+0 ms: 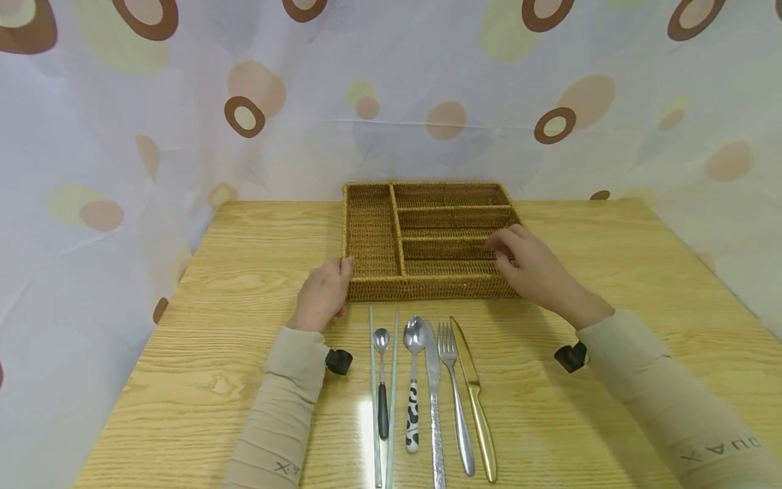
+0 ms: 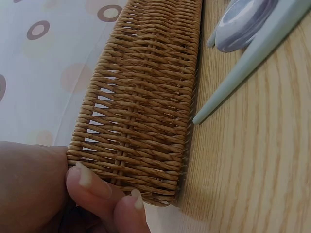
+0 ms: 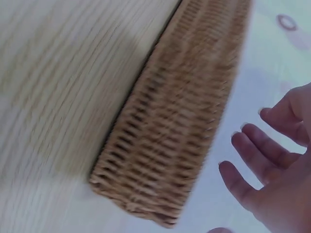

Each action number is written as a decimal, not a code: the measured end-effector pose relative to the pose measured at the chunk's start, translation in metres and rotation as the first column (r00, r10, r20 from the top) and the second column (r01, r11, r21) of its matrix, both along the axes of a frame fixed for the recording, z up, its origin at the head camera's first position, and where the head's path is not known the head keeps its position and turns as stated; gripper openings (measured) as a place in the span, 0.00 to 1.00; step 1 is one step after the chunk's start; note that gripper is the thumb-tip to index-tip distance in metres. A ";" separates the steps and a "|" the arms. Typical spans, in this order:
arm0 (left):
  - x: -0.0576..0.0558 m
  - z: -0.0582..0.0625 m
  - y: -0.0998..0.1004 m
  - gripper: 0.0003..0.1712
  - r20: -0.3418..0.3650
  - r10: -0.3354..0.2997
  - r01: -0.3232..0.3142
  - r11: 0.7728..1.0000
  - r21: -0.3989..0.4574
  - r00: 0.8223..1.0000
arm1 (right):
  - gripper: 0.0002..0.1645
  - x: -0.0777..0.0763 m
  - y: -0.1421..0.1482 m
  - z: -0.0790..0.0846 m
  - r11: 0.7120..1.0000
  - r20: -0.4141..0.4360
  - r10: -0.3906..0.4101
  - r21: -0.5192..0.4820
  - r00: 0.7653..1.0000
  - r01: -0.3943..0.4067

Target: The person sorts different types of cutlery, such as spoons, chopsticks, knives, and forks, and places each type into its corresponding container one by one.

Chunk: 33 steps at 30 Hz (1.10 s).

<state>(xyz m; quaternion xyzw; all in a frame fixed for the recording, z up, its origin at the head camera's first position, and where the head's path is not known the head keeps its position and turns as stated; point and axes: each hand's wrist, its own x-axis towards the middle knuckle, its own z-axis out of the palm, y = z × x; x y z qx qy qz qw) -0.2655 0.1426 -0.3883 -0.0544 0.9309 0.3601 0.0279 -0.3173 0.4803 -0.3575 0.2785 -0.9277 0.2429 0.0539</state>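
Note:
A brown wicker cutlery tray (image 1: 435, 288) with compartments sits at the back of the table. At its front left corner my left hand (image 1: 322, 293) grips the wall; in the left wrist view the fingertips (image 2: 92, 182) bend against the woven end. My right hand (image 1: 533, 269) hovers over the tray's right end, holding nothing. Its fingers are spread and loosely bent beside the wicker wall (image 3: 160, 131) in the right wrist view. Every tray compartment in sight is bare.
In front of the tray lie two pale green chopsticks (image 1: 393, 401), a small black-handled spoon (image 1: 383, 401), a spoon with a spotted handle (image 1: 412, 407), a silver knife (image 1: 434, 401), a fork (image 1: 456, 401) and a gold knife (image 1: 479, 407). A patterned curtain (image 1: 403, 81) hangs behind.

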 end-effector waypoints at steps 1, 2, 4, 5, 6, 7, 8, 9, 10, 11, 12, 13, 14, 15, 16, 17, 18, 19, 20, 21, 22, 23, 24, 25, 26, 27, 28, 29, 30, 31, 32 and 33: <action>0.000 0.000 0.000 0.28 0.003 0.002 -0.002 1.000 0.004 1.000 | 0.14 0.006 -0.001 0.002 1.000 -0.019 0.001 -0.008 1.000 -0.001; 0.000 -0.001 -0.001 0.28 0.006 0.004 -0.004 1.000 0.010 1.000 | 0.13 0.011 -0.002 0.004 1.000 -0.038 0.002 -0.015 0.999 -0.003; 0.000 -0.001 -0.001 0.28 0.012 0.007 -0.007 1.000 0.014 1.000 | 0.12 0.023 -0.004 0.007 1.000 -0.076 0.020 -0.022 0.997 -0.022; 0.000 -0.002 -0.002 0.28 0.013 0.009 -0.009 1.000 0.016 1.000 | 0.12 0.028 -0.005 0.008 0.999 -0.103 0.032 -0.022 0.994 -0.035; 0.000 -0.002 -0.001 0.28 0.014 0.012 -0.012 1.000 0.018 1.000 | 0.12 0.034 -0.006 0.008 0.999 -0.125 0.046 -0.024 0.991 -0.049; 0.000 -0.002 -0.001 0.28 0.014 0.013 -0.013 1.000 0.019 1.000 | 0.11 0.040 -0.007 0.008 0.998 -0.146 0.056 -0.024 0.988 -0.060; 0.001 -0.002 -0.002 0.28 0.014 0.013 -0.014 1.000 0.021 1.000 | 0.11 0.046 -0.008 0.008 0.997 -0.167 0.068 -0.020 0.984 -0.072; 0.001 -0.002 -0.002 0.28 0.014 0.012 -0.012 1.000 0.022 1.000 | 0.11 0.051 -0.009 0.008 0.996 -0.183 0.080 -0.016 0.980 -0.085; 0.001 -0.002 -0.001 0.28 0.013 0.012 -0.013 1.000 0.023 1.000 | 0.10 0.058 -0.011 0.007 0.996 -0.186 0.085 -0.010 0.979 -0.088; 0.001 -0.001 -0.001 0.28 0.012 0.011 -0.011 1.000 0.025 1.000 | 0.10 0.064 -0.011 0.007 0.996 -0.181 0.090 -0.001 0.979 -0.092; 0.001 -0.001 -0.001 0.28 0.012 0.010 -0.010 1.000 0.028 1.000 | 0.08 0.070 -0.012 0.006 0.995 -0.158 0.096 0.014 0.983 -0.095; 0.001 0.000 -0.001 0.28 0.010 0.008 -0.008 1.000 0.027 1.000 | 0.07 0.077 -0.013 0.005 0.995 -0.120 0.100 0.041 0.988 -0.096; 0.001 0.000 -0.001 0.29 0.009 0.005 -0.005 1.000 0.024 1.000 | 0.05 0.083 -0.014 0.003 0.993 -0.069 0.101 0.074 0.992 -0.096; 0.000 0.000 -0.001 0.29 0.008 0.002 -0.002 1.000 0.022 1.000 | 0.02 0.090 -0.015 0.002 0.989 -0.009 0.106 0.107 0.994 -0.104; 0.000 0.001 -0.001 0.29 0.006 -0.001 0.001 1.000 0.019 1.000 | 0.03 0.096 -0.016 -0.001 0.984 0.061 0.099 0.145 0.993 -0.107; 0.000 0.001 0.000 0.29 0.006 -0.003 0.003 1.000 0.017 1.000 | 0.06 0.102 -0.016 -0.003 0.977 0.124 0.098 0.177 0.987 -0.119; 0.000 0.001 0.000 0.29 0.005 -0.004 0.004 1.000 0.016 1.000 | 0.09 0.108 -0.017 -0.006 0.969 0.180 0.090 0.211 0.979 -0.128; 0.000 0.001 0.000 0.29 0.004 -0.006 0.006 1.000 0.015 1.000 | 0.12 0.114 -0.017 -0.009 0.961 0.233 0.077 0.240 0.970 -0.134; 0.000 0.001 0.001 0.29 0.004 -0.007 0.007 1.000 0.016 1.000 | 0.14 0.120 -0.017 -0.013 0.957 0.269 0.066 0.257 0.961 -0.138; 0.000 0.001 0.001 0.29 0.003 -0.009 0.009 1.000 0.017 1.000 | 0.17 0.125 -0.018 -0.016 0.953 0.291 0.054 0.270 0.955 -0.136; 0.000 0.001 0.001 0.29 0.003 -0.010 0.010 1.000 0.016 1.000 | 0.18 0.130 -0.017 -0.020 0.951 0.299 0.044 0.280 0.953 -0.132; 0.000 0.001 0.001 0.29 0.001 -0.011 0.011 1.000 0.017 1.000 | 0.19 0.134 -0.017 -0.023 0.950 0.304 0.036 0.286 0.952 -0.127; 0.000 0.001 0.001 0.29 0.000 -0.012 0.012 1.000 0.015 1.000 | 0.20 0.138 -0.017 -0.025 0.947 0.305 0.022 0.298 0.952 -0.118; 0.000 0.001 0.001 0.29 -0.001 -0.013 0.013 1.000 0.012 1.000 | 0.20 0.141 -0.018 -0.027 0.947 0.309 0.009 0.301 0.951 -0.107; 0.000 0.002 0.001 0.29 -0.002 -0.013 0.013 1.000 0.008 1.000 | 0.21 0.144 -0.018 -0.029 0.947 0.307 -0.003 0.306 0.952 -0.096; 0.000 0.002 0.001 0.29 -0.003 -0.014 0.014 1.000 0.006 1.000 | 0.21 0.147 -0.019 -0.030 0.946 0.304 -0.018 0.313 0.953 -0.082; 0.000 0.002 0.001 0.29 -0.002 -0.013 0.013 1.000 0.003 1.000 | 0.21 0.149 -0.020 -0.031 0.945 0.301 -0.030 0.319 0.953 -0.071; 0.000 0.002 0.001 0.29 -0.002 -0.012 0.012 1.000 0.000 1.000 | 0.21 0.151 -0.021 -0.032 0.944 0.306 -0.051 0.325 0.951 -0.055; 0.000 0.002 0.001 0.29 0.000 -0.010 0.010 1.000 0.000 1.000 | 0.21 0.152 -0.023 -0.033 0.943 0.304 -0.065 0.331 0.950 -0.041; 0.001 0.002 0.001 0.29 0.001 -0.008 0.008 1.000 0.000 1.000 | 0.21 0.154 -0.024 -0.034 0.942 0.307 -0.081 0.334 0.948 -0.028; 0.000 0.001 0.001 0.29 0.004 -0.009 0.009 1.000 0.001 1.000 | 0.21 0.156 -0.025 -0.034 0.941 0.304 -0.095 0.339 0.948 -0.014; 0.001 0.001 0.001 0.29 0.008 -0.005 0.005 1.000 0.004 1.000 | 0.21 0.157 -0.026 -0.035 0.939 0.298 -0.108 0.344 0.948 -0.001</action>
